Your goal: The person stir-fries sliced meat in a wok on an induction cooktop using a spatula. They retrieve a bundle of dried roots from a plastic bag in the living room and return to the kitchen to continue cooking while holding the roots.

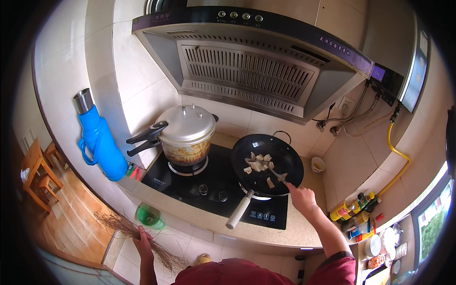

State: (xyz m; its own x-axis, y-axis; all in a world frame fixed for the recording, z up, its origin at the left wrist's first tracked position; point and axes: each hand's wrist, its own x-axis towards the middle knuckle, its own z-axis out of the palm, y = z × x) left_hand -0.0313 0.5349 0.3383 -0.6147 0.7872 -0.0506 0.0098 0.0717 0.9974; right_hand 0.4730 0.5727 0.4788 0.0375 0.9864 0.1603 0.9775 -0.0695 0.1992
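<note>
A black wok (295,162) with a pale handle rests on the right burner of the black glass gas hob (178,196). Pale chunks of food (258,163) lie in it. My right hand (302,199) grips a metal spatula (276,174), its blade among the chunks. Low at the left, my left hand (143,242) holds a bundle of thin brown stems or roots (123,225) away from the hob. On the left burner stands a stained metal pressure cooker (187,139), lid on, with black handles.
A range hood (245,67) hangs over the hob. At the left are a blue thermos flask (101,142) and a green bin (150,215) on the floor. A small cup (317,164) stands right of the wok. Several bottles (352,208) and bowls (372,245) line the right side.
</note>
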